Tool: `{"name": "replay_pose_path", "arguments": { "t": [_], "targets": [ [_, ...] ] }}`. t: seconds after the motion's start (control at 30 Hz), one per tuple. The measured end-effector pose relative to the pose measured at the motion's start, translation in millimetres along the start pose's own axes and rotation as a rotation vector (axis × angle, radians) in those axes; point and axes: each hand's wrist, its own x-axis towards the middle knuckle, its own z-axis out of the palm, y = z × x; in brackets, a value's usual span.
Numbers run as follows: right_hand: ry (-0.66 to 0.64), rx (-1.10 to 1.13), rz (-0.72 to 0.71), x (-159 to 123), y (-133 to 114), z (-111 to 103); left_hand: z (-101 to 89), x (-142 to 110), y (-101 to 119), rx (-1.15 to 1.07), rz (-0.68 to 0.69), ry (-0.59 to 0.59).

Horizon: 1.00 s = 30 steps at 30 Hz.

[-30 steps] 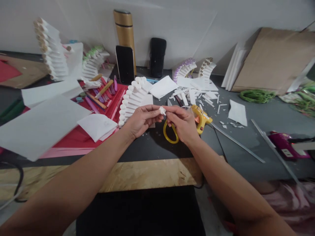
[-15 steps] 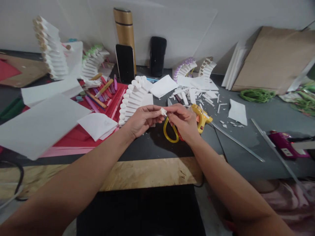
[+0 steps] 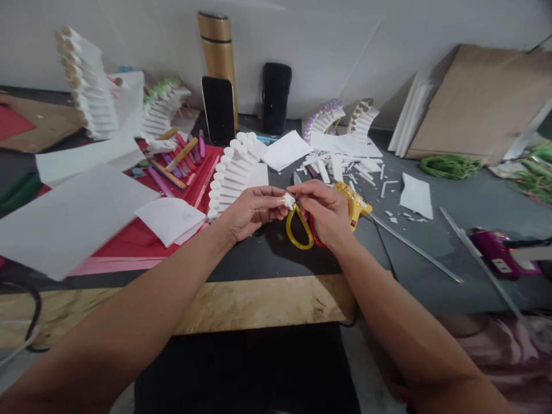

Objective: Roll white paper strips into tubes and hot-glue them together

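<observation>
Between the thumb and fingers of my left hand is a small, white, folded paper piece. My right hand is just to the right of it, its fingers pinched together; whatever they hold is hidden or too small to name. Below the hands lies a pair of scissors with a yellow loop and a red loop, partly covered by my right hand. A yellow glue gun rests just beyond that hand. Left of the hands stands a curved, stepped row of white paper rolls.
White paper scraps lie behind the hands. A gold bottle and two phones, one a black phone, stand against the wall. At left are paper sheets over red material. On the right are a metal rod and a purple glue gun.
My right fingers have drawn slightly back to the right from the white paper piece, which shows more fully. My left hand stays almost where it was.
</observation>
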Motion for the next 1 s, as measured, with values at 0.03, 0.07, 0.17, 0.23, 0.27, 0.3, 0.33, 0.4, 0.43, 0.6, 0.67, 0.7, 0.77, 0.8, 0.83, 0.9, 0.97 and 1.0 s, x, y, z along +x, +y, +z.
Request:
{"name": "replay_pose_path", "arguments": {
  "t": [0.03, 0.07, 0.17, 0.23, 0.27, 0.3, 0.33, 0.4, 0.43, 0.6, 0.67, 0.7, 0.77, 0.8, 0.83, 0.9, 0.97, 1.0],
  "targets": [
    [0.001, -0.014, -0.007, 0.0, -0.3, 0.0, 0.4, -0.2, 0.4, 0.003, 0.001, -0.005],
    [-0.001, -0.027, -0.014, -0.1, -0.9, -0.1, 0.7, -0.3, 0.6, 0.006, 0.001, -0.01],
    [-0.012, -0.085, -0.046, -1.1, -3.6, -0.9, 0.8, -0.2, 0.7, 0.014, -0.004, -0.02],
    [-0.016, -0.145, -0.083, -1.7, -6.2, -1.6, -0.1, 0.2, 0.1, 0.017, -0.009, -0.022],
    [-0.016, -0.179, -0.108, -1.9, -7.6, -1.9, -0.6, 0.4, -0.3, 0.017, -0.009, -0.023],
    [-0.014, -0.211, -0.136, -2.0, -9.0, -2.2, -1.2, 0.5, -0.7, 0.018, -0.01, -0.024],
    [-0.012, -0.238, -0.164, -2.0, -10.1, -2.6, -1.8, 0.6, -1.1, 0.02, -0.012, -0.026],
    [-0.008, -0.277, -0.216, -1.7, -11.3, -3.3, -2.7, 0.5, -1.6, 0.025, -0.02, -0.032],
    [-0.008, -0.291, -0.234, -1.5, -11.4, -3.7, -3.0, 0.4, -1.7, 0.028, -0.025, -0.035],
    [-0.021, -0.328, -0.294, -1.1, -9.4, -5.0, -2.7, -0.5, -1.7, 0.036, -0.037, -0.035],
    [-0.03, -0.341, -0.329, -1.4, -9.3, -5.2, -2.6, -0.5, -1.8, 0.04, -0.041, -0.033],
    [-0.035, -0.349, -0.345, -1.6, -9.5, -5.3, -2.7, -0.4, -1.9, 0.041, -0.044, -0.033],
    [-0.04, -0.365, -0.368, -1.7, -10.5, -5.5, -3.0, -0.2, -2.0, 0.044, -0.048, -0.034],
    [-0.039, -0.372, -0.374, -1.6, -11.1, -5.6, -3.2, -0.1, -2.0, 0.048, -0.051, -0.036],
    [-0.037, -0.375, -0.376, -1.4, -11.5, -5.7, -3.3, -0.1, -1.9, 0.053, -0.053, -0.04],
    [-0.028, -0.357, -0.36, -0.5, -11.4, -6.2, -3.1, -0.2, -1.5, 0.059, -0.054, -0.046],
    [-0.026, -0.262, -0.277, 1.0, -9.7, -7.0, -2.2, -0.4, -0.9, 0.061, -0.05, -0.048],
    [-0.037, -0.175, -0.203, 1.9, -8.3, -7.6, -1.6, -0.5, -0.6, 0.064, -0.046, -0.048]
  ]
}}
